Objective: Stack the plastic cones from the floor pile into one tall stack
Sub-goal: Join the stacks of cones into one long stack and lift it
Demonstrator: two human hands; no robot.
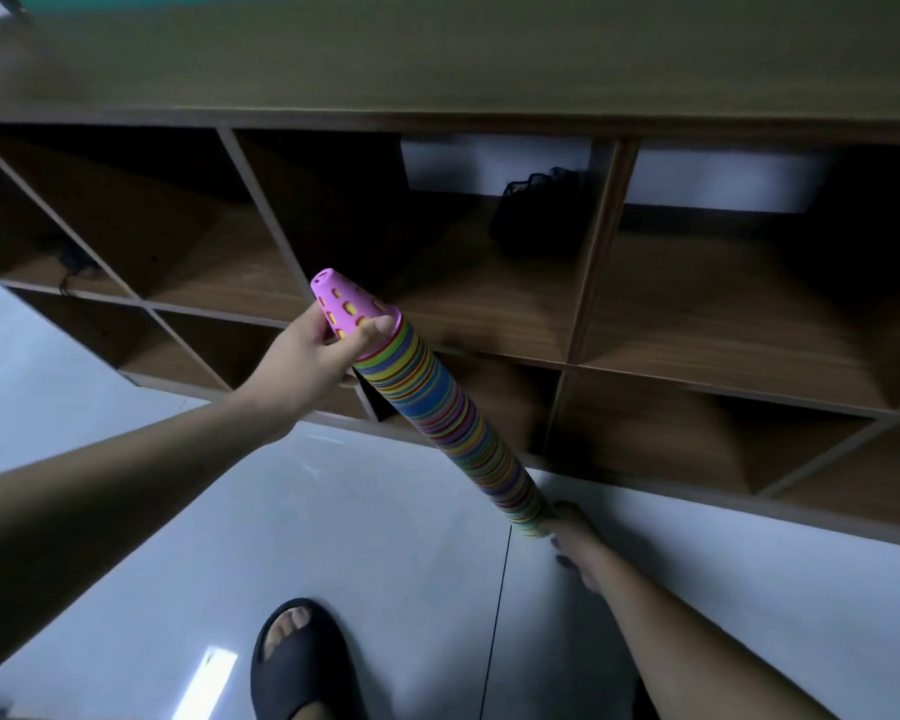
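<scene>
A tall stack of many-coloured plastic cones leans from the floor up toward me, topped by a pink cone with yellow showing through its holes. My left hand grips the stack just under the pink cone, thumb on its rim. Low down, my right hand holds the bottom end of the stack near the floor; its fingers are partly hidden behind the cones. No loose cone pile is in view.
A brown wooden cubby shelf runs right behind the stack, with a black mesh bag in one compartment. Pale glossy floor lies below. My foot in a black slipper stands near the bottom edge.
</scene>
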